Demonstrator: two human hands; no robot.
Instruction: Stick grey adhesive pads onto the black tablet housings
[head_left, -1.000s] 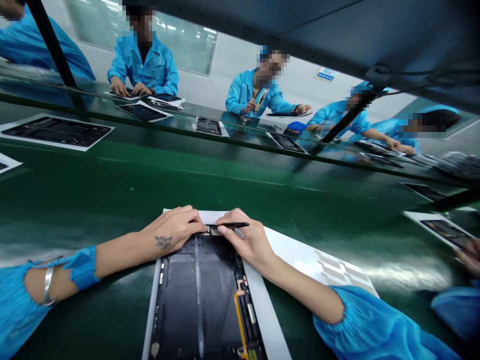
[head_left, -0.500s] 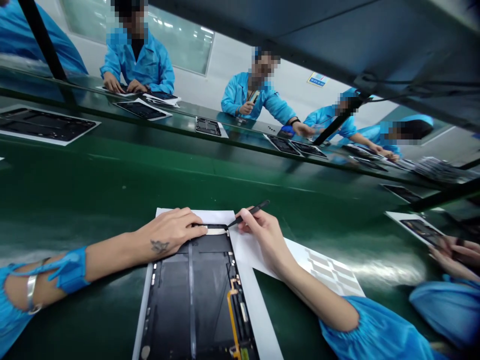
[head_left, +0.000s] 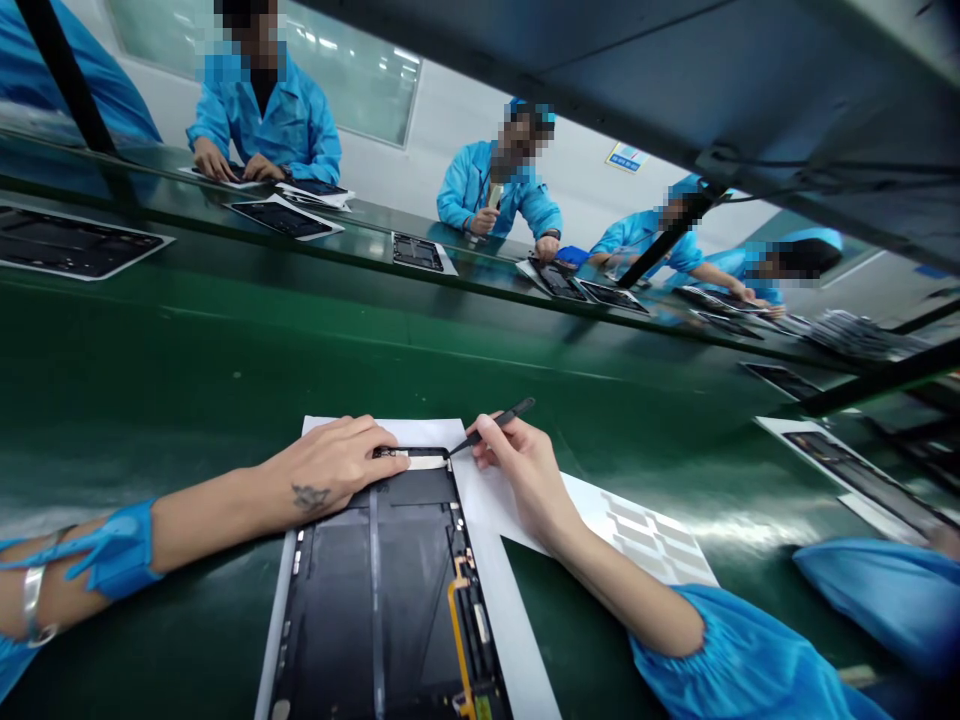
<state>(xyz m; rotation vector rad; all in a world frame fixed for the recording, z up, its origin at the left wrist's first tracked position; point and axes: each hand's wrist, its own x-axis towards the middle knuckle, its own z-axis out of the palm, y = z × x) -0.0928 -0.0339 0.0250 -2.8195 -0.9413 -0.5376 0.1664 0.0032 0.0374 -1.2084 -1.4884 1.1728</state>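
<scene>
The left hand [head_left: 326, 465], fingers loosely spread, presses on the top edge of a black rectangular tablet back panel [head_left: 375, 590] on a white paper sheet [head_left: 502, 620] atop the green belt [head_left: 225, 340], beside a narrow white tape strip [head_left: 427, 462], while the right hand [head_left: 525, 480] pinches a slim black pointed tool [head_left: 495, 425].

**Black pick [head_left: 495, 425] swings up off the tablet [head_left: 375, 580]**

From my remote station, I see the right hand [head_left: 521, 480] has shifted off the tablet's top edge onto the white sheet [head_left: 495, 510], the pick now angled up instead of level. A white tape strip [head_left: 427, 462] now shows along that edge. Opposite, a co-worker's hand [head_left: 547, 247] has drawn in closer.
</scene>
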